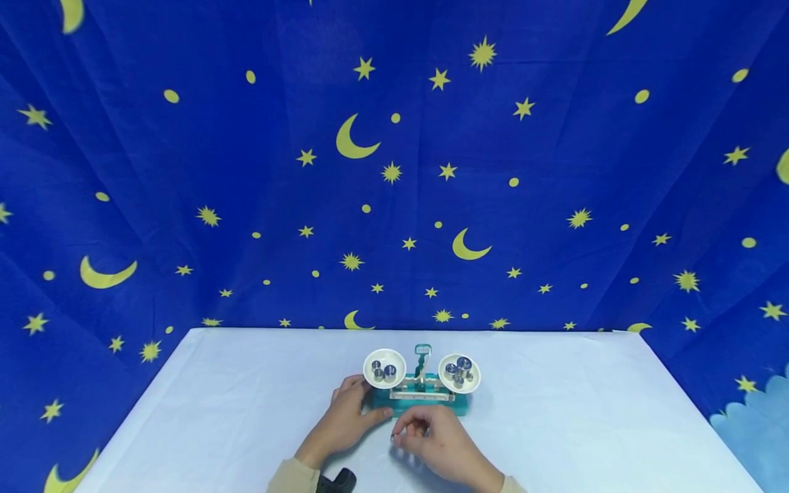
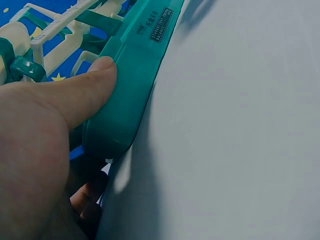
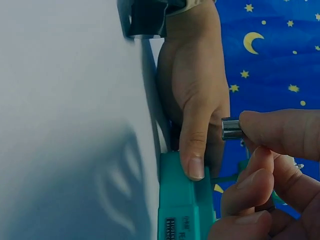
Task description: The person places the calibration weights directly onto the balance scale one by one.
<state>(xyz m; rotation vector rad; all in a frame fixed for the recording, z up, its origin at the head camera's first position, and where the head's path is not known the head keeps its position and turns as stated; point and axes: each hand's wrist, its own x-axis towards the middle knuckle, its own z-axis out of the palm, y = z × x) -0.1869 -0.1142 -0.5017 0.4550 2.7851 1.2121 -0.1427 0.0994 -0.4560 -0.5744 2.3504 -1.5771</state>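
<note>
A teal-and-white student balance (image 1: 421, 405) stands on the table, its two white pans raised on either side. My left hand (image 1: 346, 416) holds the left end of its base, the thumb (image 2: 95, 85) lying along the top and the other fingers partly hidden behind that end. Three metal weights (image 1: 390, 372) sit in the left pan (image 1: 388, 356). In the right pan (image 1: 447, 383) are several more weights (image 1: 464, 365), of different sizes. Just in front of the base, my right hand (image 1: 440, 441) pinches a small shiny cylindrical weight (image 3: 231, 128) between thumb and forefinger.
White cloth covers the table (image 1: 592, 411). Behind it hangs a blue curtain (image 1: 524, 171) with yellow moons and stars. A black device (image 1: 337, 481) is strapped at my left wrist, beside the beige sleeve (image 1: 292, 478).
</note>
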